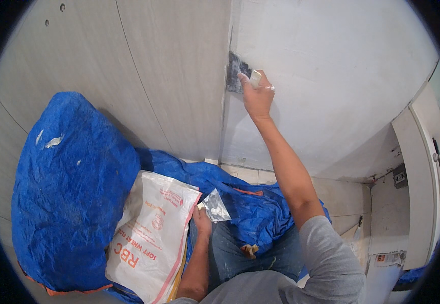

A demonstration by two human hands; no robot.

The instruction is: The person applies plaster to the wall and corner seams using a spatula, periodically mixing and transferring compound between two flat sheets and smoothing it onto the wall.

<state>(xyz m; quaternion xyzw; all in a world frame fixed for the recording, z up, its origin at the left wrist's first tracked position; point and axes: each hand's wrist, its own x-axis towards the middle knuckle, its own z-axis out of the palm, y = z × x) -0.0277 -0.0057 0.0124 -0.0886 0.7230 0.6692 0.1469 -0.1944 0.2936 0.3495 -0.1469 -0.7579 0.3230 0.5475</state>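
My right hand (258,99) is closed on the pale handle of a wide putty knife (236,71). Its dark blade, smeared with white, lies against the white wall (326,76) along the seam with the grey wood-grain panels (174,61). White residue marks my fingers. Low in front of me, my left hand (201,224) is closed round the handle of a second putty knife (223,198), whose shiny square blade carries lumps of white putty. Part of its grip is hidden by my fingers.
A blue tarp (73,192) covers a bulky shape at left and spreads over the floor by my legs. On it lies a white printed sack (151,228). At right are a white cabinet-like panel (422,167), an outlet box (399,176) and a brush-like tool (358,228).
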